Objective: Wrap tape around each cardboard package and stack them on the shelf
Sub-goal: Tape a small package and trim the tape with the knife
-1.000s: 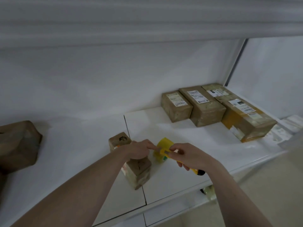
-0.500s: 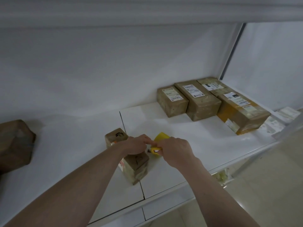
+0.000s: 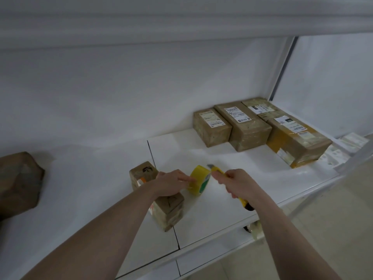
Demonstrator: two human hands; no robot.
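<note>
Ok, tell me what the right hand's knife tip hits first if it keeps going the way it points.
The right hand aims the yellow knife up-left, close past the tape roll. Beyond lies bare shelf, then the back wall; depth is unclear, so it may graze the roll.

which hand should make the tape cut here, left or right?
Right. The right hand already grips the yellow utility knife, blade out beside the tape roll. The left hand rests over the small package, its fingers at the roll, so it likely steadies the tape.
</note>
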